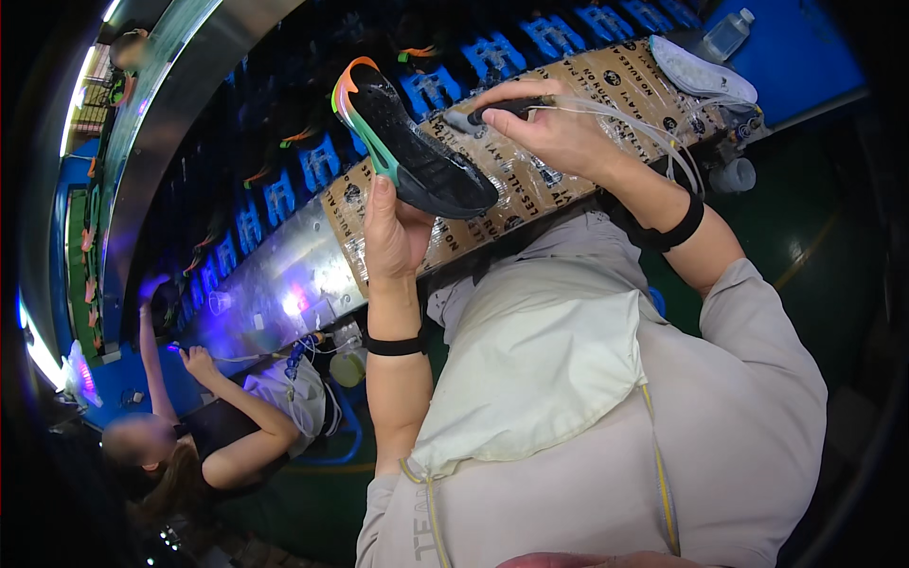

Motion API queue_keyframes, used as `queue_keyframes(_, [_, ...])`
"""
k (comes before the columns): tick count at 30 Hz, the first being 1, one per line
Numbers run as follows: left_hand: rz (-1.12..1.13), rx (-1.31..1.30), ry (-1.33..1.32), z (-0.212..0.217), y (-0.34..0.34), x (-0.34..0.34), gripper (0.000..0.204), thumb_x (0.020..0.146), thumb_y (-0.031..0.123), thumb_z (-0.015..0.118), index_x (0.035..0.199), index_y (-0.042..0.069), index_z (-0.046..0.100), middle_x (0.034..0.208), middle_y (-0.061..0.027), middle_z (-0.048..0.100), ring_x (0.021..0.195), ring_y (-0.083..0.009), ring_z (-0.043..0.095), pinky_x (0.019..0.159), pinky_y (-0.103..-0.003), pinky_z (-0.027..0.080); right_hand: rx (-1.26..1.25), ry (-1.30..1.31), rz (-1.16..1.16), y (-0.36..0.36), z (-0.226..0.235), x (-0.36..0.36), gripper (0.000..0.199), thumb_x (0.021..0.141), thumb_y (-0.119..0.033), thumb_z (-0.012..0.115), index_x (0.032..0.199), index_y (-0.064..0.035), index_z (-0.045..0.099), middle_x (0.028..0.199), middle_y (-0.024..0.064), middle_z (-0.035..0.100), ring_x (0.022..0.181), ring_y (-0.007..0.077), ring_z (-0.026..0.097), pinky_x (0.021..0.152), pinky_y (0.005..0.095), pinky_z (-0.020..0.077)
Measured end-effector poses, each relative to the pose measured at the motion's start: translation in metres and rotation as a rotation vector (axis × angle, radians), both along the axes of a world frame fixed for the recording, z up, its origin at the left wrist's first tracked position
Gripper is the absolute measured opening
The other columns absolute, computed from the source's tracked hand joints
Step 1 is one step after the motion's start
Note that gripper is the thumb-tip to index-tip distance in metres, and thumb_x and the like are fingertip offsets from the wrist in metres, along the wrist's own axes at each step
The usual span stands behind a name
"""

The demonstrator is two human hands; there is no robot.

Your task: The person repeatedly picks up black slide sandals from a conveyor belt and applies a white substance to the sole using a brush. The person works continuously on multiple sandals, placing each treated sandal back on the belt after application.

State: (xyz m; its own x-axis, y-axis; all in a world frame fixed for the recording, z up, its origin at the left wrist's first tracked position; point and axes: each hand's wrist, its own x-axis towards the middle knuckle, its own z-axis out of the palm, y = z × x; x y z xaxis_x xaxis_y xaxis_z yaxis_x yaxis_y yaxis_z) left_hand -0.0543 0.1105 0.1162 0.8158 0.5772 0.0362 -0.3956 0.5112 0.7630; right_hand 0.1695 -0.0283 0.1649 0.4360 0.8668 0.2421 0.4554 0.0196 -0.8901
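My left hand (396,237) is closed around the lower side of a shoe sole (413,151), which is tilted upright over the bench. Its inner face is black and looks wet in places; the sidewall runs from orange to green. In my right hand (561,133) is a glue brush (511,107) with a dark handle and a pale, smeared head. The brush head is just right of the sole, apart from it. Clear tubes (632,114) trail from the brush over my right wrist.
Printed cardboard (587,80) under clear film covers the metal bench (303,270). Beyond it runs a line with several blue racks (497,57). A white sole-shaped piece (701,74), a clear bottle (729,36) and a cup (734,176) are at right. A co-worker (227,417) sits at left.
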Motion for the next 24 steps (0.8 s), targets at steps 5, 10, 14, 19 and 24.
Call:
queue_keyframes(5, [0.067,0.098,0.023,0.004,0.001,-0.001,0.068,0.106,0.045,0.066,0.158,0.007,0.044,0.147,-0.0122,0.062,0.136,-0.0298,0.061,0.114,-0.05,0.051,-0.058,0.271,0.182,-0.004,-0.004,-0.004,0.026,0.099,-0.028,0.074,0.111,-0.0066,0.082,0.099,0.0077,0.081,0.086,0.0164,0.073,0.078,0.0303,0.0559])
queue_keyframes(10, [0.068,0.067,-0.004,0.001,0.002,-0.003,0.079,0.102,0.035,0.076,0.164,0.008,0.035,0.149,-0.0093,0.058,0.135,-0.0272,0.061,0.114,-0.046,0.052,-0.027,0.028,0.028,-0.009,-0.002,-0.002,0.027,0.097,-0.03,0.076,0.112,-0.0085,0.082,0.101,0.0086,0.08,0.093,0.0214,0.074,0.086,0.0335,0.0576])
queue_keyframes(14, [0.151,0.191,-0.014,0.007,-0.003,0.001,0.09,0.1,0.036,0.078,0.169,0.007,0.026,0.15,-0.0084,0.057,0.135,-0.025,0.06,0.115,-0.042,0.05,-0.109,0.13,0.064,-0.017,-0.009,0.002,0.026,0.096,-0.029,0.075,0.111,-0.0084,0.082,0.102,0.011,0.08,0.093,0.0236,0.076,0.086,0.034,0.058])
queue_keyframes(19, [0.199,0.248,-0.026,0.004,-0.002,0.002,0.101,0.099,0.032,0.081,0.173,0.007,0.016,0.152,-0.0078,0.055,0.135,-0.0226,0.057,0.117,-0.039,0.046,0.001,0.121,0.163,-0.022,-0.008,0.006,0.027,0.095,-0.028,0.074,0.109,-0.0057,0.08,0.098,0.0122,0.08,0.087,0.0232,0.076,0.081,0.0332,0.058])
queue_keyframes(24, [0.246,0.297,0.031,-0.001,-0.002,0.0,0.095,0.101,0.029,0.079,0.172,0.005,0.021,0.151,-0.0072,0.055,0.133,-0.0215,0.057,0.115,-0.038,0.045,-0.052,-0.017,0.015,-0.024,-0.016,0.011,0.025,0.096,-0.025,0.074,0.11,-0.0048,0.079,0.097,0.0136,0.079,0.086,0.0245,0.075,0.081,0.0351,0.0578])
